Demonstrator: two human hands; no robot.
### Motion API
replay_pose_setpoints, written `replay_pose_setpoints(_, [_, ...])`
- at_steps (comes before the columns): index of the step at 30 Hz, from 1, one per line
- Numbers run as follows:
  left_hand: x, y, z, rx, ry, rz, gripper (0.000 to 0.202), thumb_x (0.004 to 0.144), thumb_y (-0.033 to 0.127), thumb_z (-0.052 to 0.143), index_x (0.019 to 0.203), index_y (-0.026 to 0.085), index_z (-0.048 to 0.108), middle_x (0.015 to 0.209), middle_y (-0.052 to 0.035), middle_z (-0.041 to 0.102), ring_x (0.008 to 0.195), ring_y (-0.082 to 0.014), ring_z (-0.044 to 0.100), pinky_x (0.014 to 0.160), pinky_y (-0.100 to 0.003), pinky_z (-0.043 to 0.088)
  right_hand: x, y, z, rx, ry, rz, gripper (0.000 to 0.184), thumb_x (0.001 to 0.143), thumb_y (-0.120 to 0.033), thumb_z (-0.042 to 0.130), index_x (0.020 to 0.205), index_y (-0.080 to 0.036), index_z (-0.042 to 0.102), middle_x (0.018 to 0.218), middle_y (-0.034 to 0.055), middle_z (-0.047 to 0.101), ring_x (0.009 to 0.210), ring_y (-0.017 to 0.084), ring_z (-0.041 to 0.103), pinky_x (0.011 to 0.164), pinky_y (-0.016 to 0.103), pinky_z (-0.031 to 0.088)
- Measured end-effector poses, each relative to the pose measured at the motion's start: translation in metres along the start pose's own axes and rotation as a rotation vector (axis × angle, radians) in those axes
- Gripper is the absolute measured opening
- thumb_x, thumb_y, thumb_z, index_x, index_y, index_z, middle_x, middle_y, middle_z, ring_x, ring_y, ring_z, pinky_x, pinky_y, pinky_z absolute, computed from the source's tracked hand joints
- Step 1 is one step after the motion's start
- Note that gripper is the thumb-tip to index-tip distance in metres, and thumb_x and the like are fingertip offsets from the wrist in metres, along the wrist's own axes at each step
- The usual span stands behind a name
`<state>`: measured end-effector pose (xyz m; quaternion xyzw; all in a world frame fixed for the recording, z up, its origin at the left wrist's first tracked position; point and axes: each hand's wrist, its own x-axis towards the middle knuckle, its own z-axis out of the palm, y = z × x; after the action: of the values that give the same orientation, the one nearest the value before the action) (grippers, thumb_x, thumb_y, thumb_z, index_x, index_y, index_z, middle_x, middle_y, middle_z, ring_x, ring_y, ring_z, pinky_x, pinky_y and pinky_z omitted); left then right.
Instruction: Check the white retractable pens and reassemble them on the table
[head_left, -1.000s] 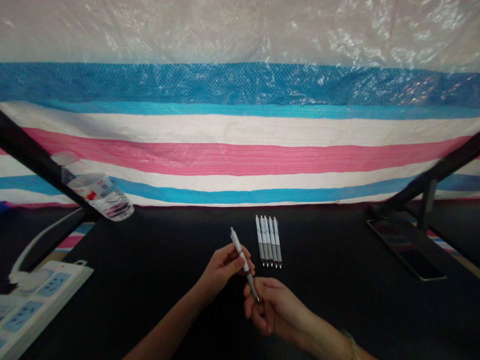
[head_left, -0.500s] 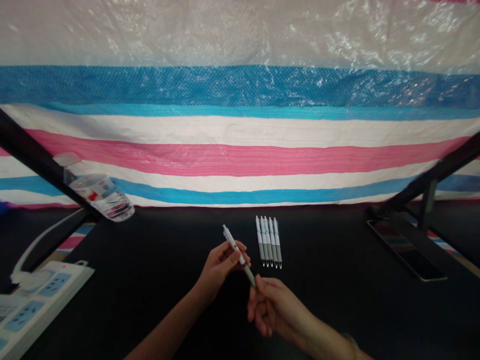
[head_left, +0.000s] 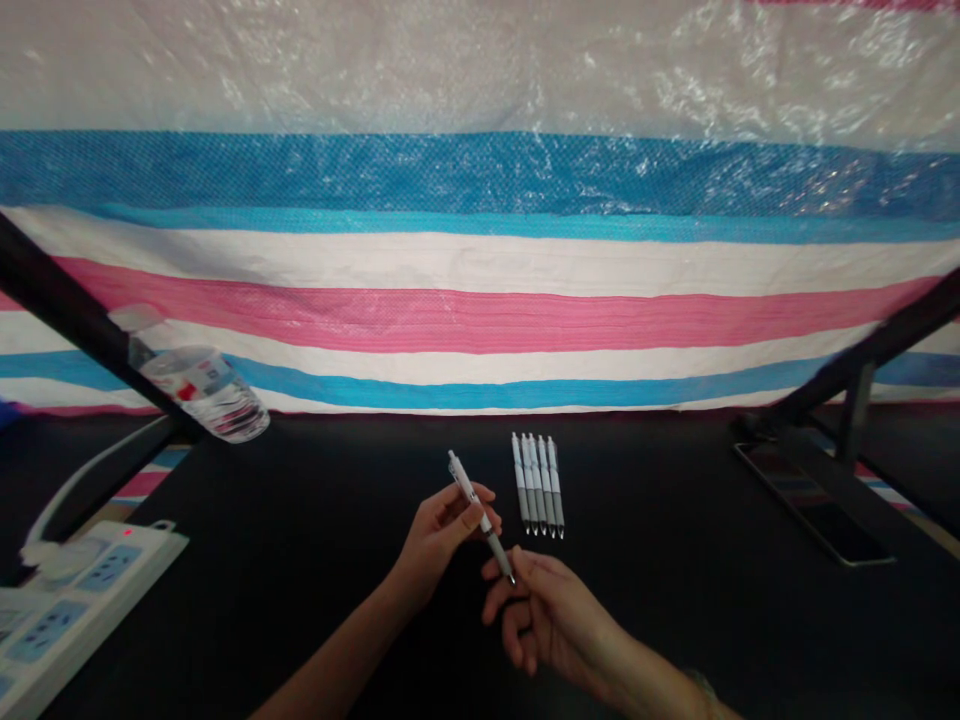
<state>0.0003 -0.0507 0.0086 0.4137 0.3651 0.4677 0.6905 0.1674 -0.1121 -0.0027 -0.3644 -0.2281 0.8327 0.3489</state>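
My left hand [head_left: 439, 532] pinches a white and grey pen [head_left: 480, 515] by its middle, tilted with the clicker end up and left. My right hand [head_left: 541, 615] sits just below, thumb and forefinger pressed together at the pen's tip. Several matching pens [head_left: 537, 484] lie side by side in a neat row on the black table [head_left: 315, 560], just right of my left hand.
A clear water bottle [head_left: 196, 385] stands at the left by a black slanted bar. A white power strip [head_left: 64, 610] with a plugged cable lies at the near left. A phone [head_left: 814, 503] lies at the right. A striped tarp [head_left: 480, 300] hangs behind.
My left hand has tilted the pen further to the left. My right hand has slid from gripping the lower barrel to pinching only the tip, its other fingers loosened.
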Motion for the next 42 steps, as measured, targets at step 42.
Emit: replay_pose_setpoints(42, [-0.0003,0.0043,0.0030,0.045,-0.043,-0.003,0.032,0.080,0.037,0.077,0.100,0.014,0.070,0.074,-0.0049,0.071,0.073,-0.0191,0.067,0.072,-0.031,0.051,0.0010,-0.0032,-0.0018,-0.116,-0.069,0.000,0.049,0.078,-0.061,0.071,0.080,-0.014,0.057,0.061,0.0024,0.065,0.039,0.010,0.057,0.034,0.017,0.032])
